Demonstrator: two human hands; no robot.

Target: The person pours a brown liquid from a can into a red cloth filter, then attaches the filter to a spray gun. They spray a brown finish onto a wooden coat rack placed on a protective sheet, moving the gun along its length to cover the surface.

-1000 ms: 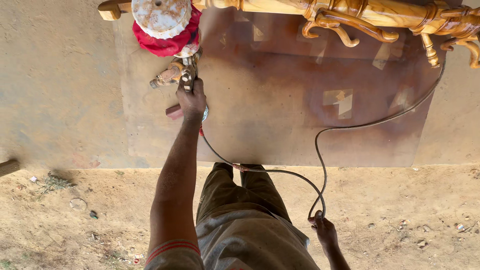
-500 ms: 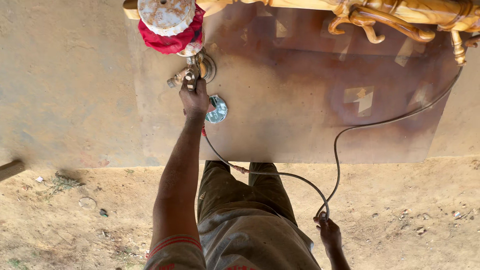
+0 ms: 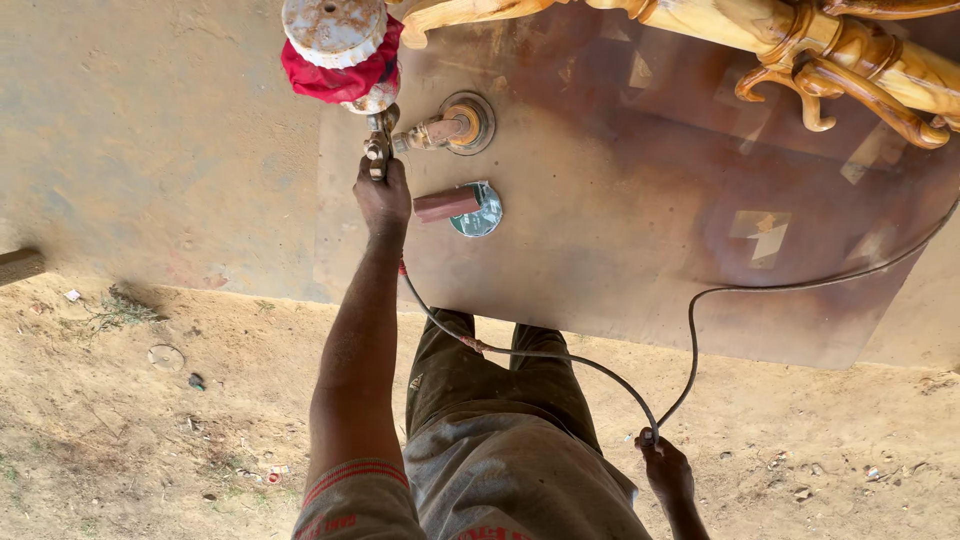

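My left hand grips the handle of a paint spray gun, arm stretched out ahead. The gun's metal cup, wrapped in a red cloth, sits above the handle, and its brass nozzle points right over a brown stained board. Down by my right hip, my right hand is closed on the thin black air hose, which loops from the gun back across my legs. A carved, glossy wooden furniture piece lies along the top right.
A small brown block rests on a shiny round tin lid on the board just right of my left hand. Bare sandy ground with scattered litter lies below the board's edge. A concrete surface is at left.
The view has drifted, so the carved wood slid up and right. The tin lid with the brown block and the gun's nozzle came into sight. Both hands keep their grips.
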